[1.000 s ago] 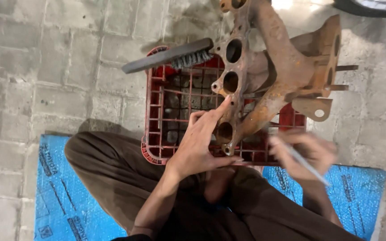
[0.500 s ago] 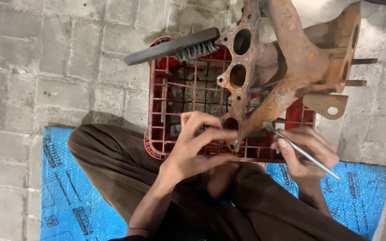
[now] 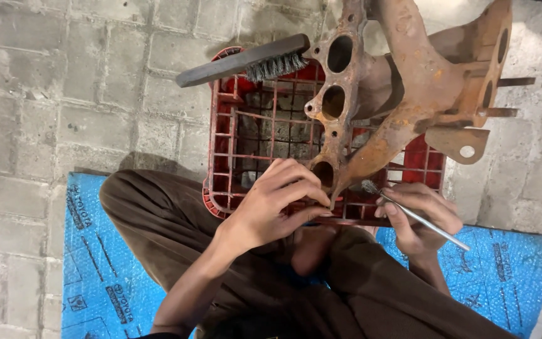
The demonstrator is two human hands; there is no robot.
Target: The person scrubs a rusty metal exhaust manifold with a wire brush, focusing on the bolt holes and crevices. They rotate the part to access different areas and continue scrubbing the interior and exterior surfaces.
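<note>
A rusty cast-iron manifold point(image 3: 403, 81) with round ports lies across a red plastic crate point(image 3: 252, 132). My left hand point(image 3: 277, 201) grips the near end of the manifold's flange, fingers curled by the lowest port. My right hand point(image 3: 418, 216) holds a thin metal rod-shaped brush point(image 3: 418, 216), its bristled tip touching the manifold's lower edge. A dark-handled wire brush point(image 3: 246, 59) rests on the crate's far left rim.
I sit cross-legged in brown trousers point(image 3: 158, 220) on a blue padded mat point(image 3: 95, 282), on grey paving stones point(image 3: 64, 81). Two threaded studs point(image 3: 512, 81) stick out from the manifold's right flange.
My left hand drew back from the port and closed on the flange's near end. The right hand brought the thin brush's tip up to the manifold.
</note>
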